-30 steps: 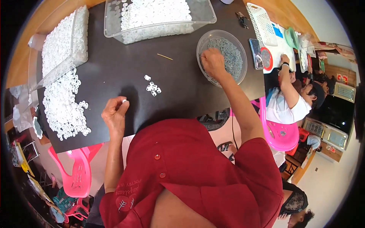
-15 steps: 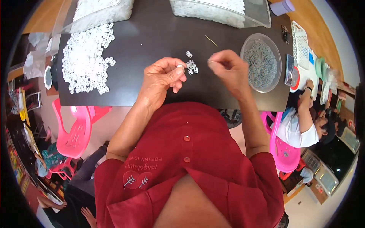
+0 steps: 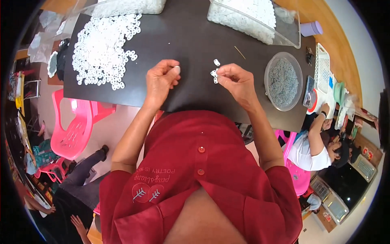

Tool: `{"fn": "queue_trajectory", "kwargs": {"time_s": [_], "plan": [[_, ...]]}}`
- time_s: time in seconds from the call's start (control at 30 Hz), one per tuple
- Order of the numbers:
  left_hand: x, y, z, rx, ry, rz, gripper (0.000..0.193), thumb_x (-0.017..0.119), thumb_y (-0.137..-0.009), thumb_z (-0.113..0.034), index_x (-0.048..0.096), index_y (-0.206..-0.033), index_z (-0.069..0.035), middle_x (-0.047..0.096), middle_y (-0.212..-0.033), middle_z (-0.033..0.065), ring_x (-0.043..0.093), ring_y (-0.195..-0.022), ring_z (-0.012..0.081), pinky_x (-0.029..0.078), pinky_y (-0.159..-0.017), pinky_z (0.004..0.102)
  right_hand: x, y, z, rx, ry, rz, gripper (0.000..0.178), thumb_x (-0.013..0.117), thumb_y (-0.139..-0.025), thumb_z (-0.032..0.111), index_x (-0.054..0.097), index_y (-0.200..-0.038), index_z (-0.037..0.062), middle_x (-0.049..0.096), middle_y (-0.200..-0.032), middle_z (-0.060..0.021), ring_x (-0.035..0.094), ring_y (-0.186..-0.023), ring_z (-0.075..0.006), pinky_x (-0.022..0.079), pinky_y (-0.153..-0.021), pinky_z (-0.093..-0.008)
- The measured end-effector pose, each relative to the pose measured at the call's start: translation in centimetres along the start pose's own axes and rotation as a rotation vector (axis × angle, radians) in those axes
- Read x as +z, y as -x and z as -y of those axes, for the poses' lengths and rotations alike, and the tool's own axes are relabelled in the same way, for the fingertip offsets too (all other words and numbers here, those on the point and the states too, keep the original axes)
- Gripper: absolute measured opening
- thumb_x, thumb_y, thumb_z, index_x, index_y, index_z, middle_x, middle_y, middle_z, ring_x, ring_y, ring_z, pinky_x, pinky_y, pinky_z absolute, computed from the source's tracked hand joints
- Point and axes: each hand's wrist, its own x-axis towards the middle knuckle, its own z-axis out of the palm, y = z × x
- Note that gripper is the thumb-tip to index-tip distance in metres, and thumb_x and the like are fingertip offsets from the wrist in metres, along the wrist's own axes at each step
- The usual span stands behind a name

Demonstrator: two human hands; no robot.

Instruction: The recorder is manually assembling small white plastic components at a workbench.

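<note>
My left hand (image 3: 159, 81) is raised over the near part of the dark table, its fingers closed in a pinch. A bit of white shows at the thumb tip, apparently a small white plastic piece (image 3: 177, 68). To its right, my right hand (image 3: 239, 84) is also pinched, thumb and forefinger together beside a small cluster of white plastic pieces (image 3: 213, 73) with holes. What its fingertips hold, if anything, is hidden. One more white piece (image 3: 216, 62) lies just beyond the cluster.
A wide heap of white pieces (image 3: 101, 53) covers the table's left. Clear bins (image 3: 243, 22) of white pieces stand at the back. On the right are a round tub (image 3: 283, 81) of small grey metal parts, a thin stick (image 3: 239, 52) and a phone (image 3: 308, 86). Another person (image 3: 310, 150) sits at right.
My right hand has come down and left to the small cluster, partly covering it. My left hand has drawn away to the left of the cluster, still pinched. The whole view has shifted.
</note>
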Motion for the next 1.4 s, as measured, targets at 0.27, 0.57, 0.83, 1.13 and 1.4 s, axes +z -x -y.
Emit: {"fn": "queue_trajectory", "kwargs": {"time_s": [0.27, 0.57, 0.83, 1.13, 1.4], "plan": [[-0.7, -3.6, 2.5, 0.485, -0.759, 0.042, 0.01, 0.06, -0.08, -0.007, 0.061, -0.09, -0.006, 0.059, -0.064, 0.0093, 0.057, -0.054, 0.0197, 0.046, -0.051, 0.0317, -3.5, 2.5, -3.4, 0.059, 0.072, -0.189, 0.011, 0.062, -0.076, -0.002, 0.066, -0.085, 0.0025, 0.059, -0.078, 0.0033, 0.051, -0.069, -0.0029, 0.04, -0.064, -0.0172], [3.6, -4.7, 0.7, 0.863, -1.251, -0.034, 0.016, 0.062, -0.075, -0.007, 0.063, -0.091, -0.01, 0.058, -0.07, 0.009, 0.057, -0.066, 0.0284, 0.047, -0.058, 0.0387, -4.2, 3.6, -4.0, 0.14, -0.041, -0.317, 0.011, 0.063, -0.076, -0.001, 0.066, -0.086, 0.0014, 0.06, -0.076, 0.0031, 0.052, -0.069, -0.0035, 0.042, -0.062, -0.0177], [9.0, -7.4, 2.7, 0.954, -1.292, 0.331, 0.016, 0.057, -0.068, -0.006, 0.061, -0.084, -0.007, 0.052, -0.079, 0.0099, 0.054, -0.079, 0.0275, 0.047, -0.065, 0.0382, -4.4, 3.6, -3.6, 0.144, -0.096, -0.288, 0.012, 0.065, -0.075, -0.002, 0.067, -0.086, 0.0007, 0.06, -0.076, 0.0021, 0.053, -0.069, -0.0045, 0.043, -0.063, -0.0183], [9.5, -6.4, 2.8, 0.949, -1.191, 0.262, 0.01, 0.057, -0.071, -0.004, 0.056, -0.08, -0.004, 0.056, -0.081, 0.0135, 0.056, -0.076, 0.0309, 0.049, -0.065, 0.039, -3.9, 2.7, -3.6, 0.047, -0.053, -0.27, 0.013, 0.064, -0.075, -0.002, 0.066, -0.088, 0.0014, 0.061, -0.08, 0.0013, 0.053, -0.071, -0.0047, 0.043, -0.065, -0.0179], [4.8, -1.7, -0.9, -0.107, -0.124, 0.116, 0.011, 0.067, -0.08, -0.011, 0.064, -0.086, -0.002, 0.058, -0.069, -0.0003, 0.052, -0.058, 0.0089, 0.043, -0.051, 0.0233, -0.7, -0.1, -0.9, 0.055, -0.122, -0.172, 0.018, 0.062, -0.078, -0.005, 0.063, -0.095, -0.0007, 0.063, -0.082, -0.0014, 0.056, -0.073, -0.0055, 0.046, -0.066, -0.0195]]}}
